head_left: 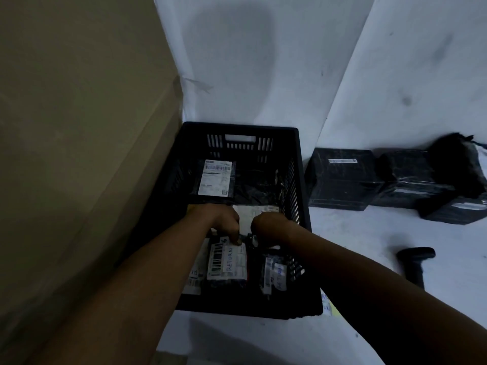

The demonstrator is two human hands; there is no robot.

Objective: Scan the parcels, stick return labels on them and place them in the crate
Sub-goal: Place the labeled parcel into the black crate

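Your left hand (226,222) and right hand (268,227) reach into crate (303,180); fingers curl round parcel (228,262) top edge, seating it upright beside labelled ones, saving space.

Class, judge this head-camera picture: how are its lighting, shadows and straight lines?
Head view: dim overall; the black crate interior is murky, only white labels stand out; a soft shadow falls on the wall above; wide-angle bending curves the cardboard box edge; both hands look slightly soft.
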